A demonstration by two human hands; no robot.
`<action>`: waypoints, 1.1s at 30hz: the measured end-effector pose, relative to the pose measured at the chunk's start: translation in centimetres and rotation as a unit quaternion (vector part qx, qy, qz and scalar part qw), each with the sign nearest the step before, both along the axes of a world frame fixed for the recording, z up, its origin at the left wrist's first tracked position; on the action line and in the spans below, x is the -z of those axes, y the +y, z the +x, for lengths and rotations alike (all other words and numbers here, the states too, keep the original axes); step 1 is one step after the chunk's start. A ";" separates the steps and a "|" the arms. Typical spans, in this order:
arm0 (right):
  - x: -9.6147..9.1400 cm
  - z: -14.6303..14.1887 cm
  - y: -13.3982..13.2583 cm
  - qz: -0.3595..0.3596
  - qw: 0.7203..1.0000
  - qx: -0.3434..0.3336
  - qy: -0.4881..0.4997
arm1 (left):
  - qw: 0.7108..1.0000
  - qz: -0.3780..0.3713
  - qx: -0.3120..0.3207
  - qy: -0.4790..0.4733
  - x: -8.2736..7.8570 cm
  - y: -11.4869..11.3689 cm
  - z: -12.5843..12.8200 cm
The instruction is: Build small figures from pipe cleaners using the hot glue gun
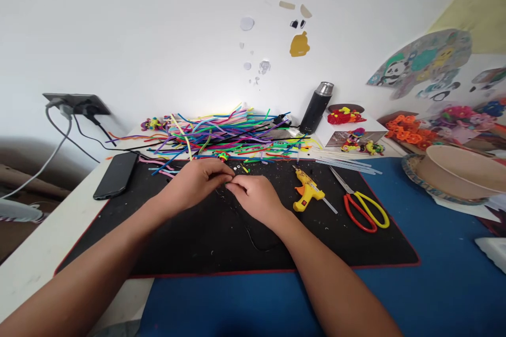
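My left hand (200, 181) and my right hand (256, 197) meet over the black mat (177, 245), thumbs and fingertips pinched together. Whatever lies between the fingertips is too small or too hidden to make out. Just beyond my left fingers sits a small green and multicoloured piece (224, 157), with tiny white discs (236, 168) close by. A thin black cord (253, 242) runs on the mat below my hands. To the right of my right hand lies a yellow glue gun (308, 189) with a clear glue stick in its back.
Scissors (361, 210) with red and yellow handles lie right of the glue gun. A pile of coloured pipe cleaners (229, 131) spreads along the wall. A phone (116, 175) rests at the left, a black flask (316, 108) stands behind, and a round bowl (466, 168) is at right.
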State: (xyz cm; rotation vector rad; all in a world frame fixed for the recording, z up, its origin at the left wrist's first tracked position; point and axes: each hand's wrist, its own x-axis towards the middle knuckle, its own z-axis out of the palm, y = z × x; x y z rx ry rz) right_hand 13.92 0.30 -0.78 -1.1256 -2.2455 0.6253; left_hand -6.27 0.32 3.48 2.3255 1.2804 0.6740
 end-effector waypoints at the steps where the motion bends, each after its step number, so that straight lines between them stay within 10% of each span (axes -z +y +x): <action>1: -0.2 0.0 0.0 -0.007 1.000 0.005 0.020 | 0.999 -0.003 -0.008 -0.035 0.2 0.1 0.1; 33: -0.9 0.5 -0.3 0.001 0.999 0.042 0.028 | 0.904 -0.304 -0.035 -0.299 -0.6 0.5 0.1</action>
